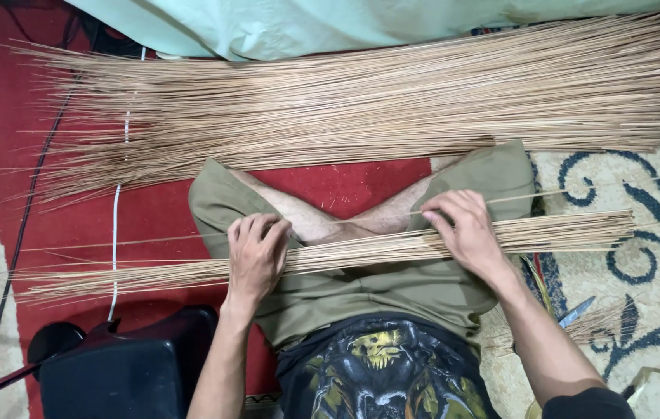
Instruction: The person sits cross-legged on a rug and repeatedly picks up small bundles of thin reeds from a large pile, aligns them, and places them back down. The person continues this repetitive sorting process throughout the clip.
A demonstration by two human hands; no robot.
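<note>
Both hands, left hand (256, 252), right hand (466, 225), pressing stick bundle (361, 250) across lap

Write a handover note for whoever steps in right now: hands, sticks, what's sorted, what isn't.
Left hand: fingers curled down on the small bundle of thin sticks lying across the lap.
Right hand: pressing the same bundle, pinching a single stick lifted off its top.
Large pile of sticks lies spread on the red carpet ahead of the knees.
Done: the small bundle is gathered on the lap.
Left: the large pile, far bigger, untouched by either hand.
</note>
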